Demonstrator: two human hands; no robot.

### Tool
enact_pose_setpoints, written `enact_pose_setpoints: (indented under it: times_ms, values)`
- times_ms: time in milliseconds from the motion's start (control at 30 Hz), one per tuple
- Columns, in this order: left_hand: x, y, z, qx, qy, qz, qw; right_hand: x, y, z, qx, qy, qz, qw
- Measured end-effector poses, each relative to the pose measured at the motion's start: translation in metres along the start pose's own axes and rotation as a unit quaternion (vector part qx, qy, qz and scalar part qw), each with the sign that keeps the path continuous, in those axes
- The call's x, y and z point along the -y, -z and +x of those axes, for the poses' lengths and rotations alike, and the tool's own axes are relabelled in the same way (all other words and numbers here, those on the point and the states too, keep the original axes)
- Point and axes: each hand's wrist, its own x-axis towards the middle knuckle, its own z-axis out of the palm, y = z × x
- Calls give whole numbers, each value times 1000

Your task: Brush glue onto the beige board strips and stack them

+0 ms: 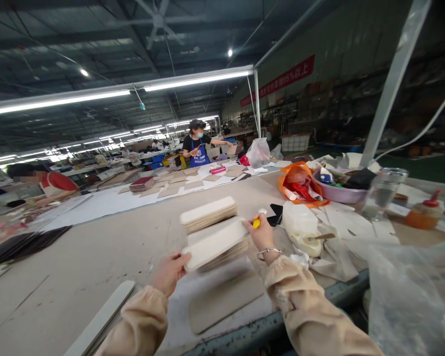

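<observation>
- Holding the pale panel (215, 242) by its opposite ends looks like the sound way to handle it: the long face stays uncovered and both corners can be judged by eye.
- Taking the panel as a clock's centre, the left hand (171, 273) sits at eight and the right hand (261, 232) near half past two; the panel lies between them, over the front stack (234, 254), whose layered edges show at five.
- Light, even pressure from both hands should serve best, since a harder squeeze at one end could twist the panel or scuff its rim.
- Squaring its long edge by the back stack (209, 216) at twelve would give a handy reference for straightness.
- The left hand pinches the near corner, fingertips at the edge; its forearm comes in from seven, inside a loose tan sleeve (139, 316).
- The right hand pinches the far end between thumb and fingers, with a small yellow item (257, 223) tucked against it; minding that item would keep it from marking the face.
- The right forearm reaches in from four, with a bracelet (269, 252) at the wrist.
- Around six, a brown panel (226, 299) rests on white sheeting (178, 306), leaving little working room below.
</observation>
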Motion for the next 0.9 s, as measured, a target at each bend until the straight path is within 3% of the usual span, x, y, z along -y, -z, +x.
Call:
enact_pose_setpoints:
  times_ms: [100, 233, 533, 733, 833, 900]
  values:
    - [-11, 0, 37, -72, -36, 53, 995, 2, -15, 21, -11, 3, -64, 998]
    - [-7, 2, 72, -138, -72, 127, 980, -11, -28, 36, -8, 14, -125, 992]
    - [10, 4, 97, -201, -135, 281, 929, -31, -38, 42, 8, 48, -218, 975]
    - [19, 9, 88, -236, -164, 309, 907, -19, -18, 29, 3, 72, -256, 964]
    - [47, 19, 57, -248, -176, 300, 904, -11, 11, 5, 6, 117, -234, 965]
    - [79, 28, 26, -208, -191, 300, 911, -9, 34, -18, 23, 125, -221, 967]
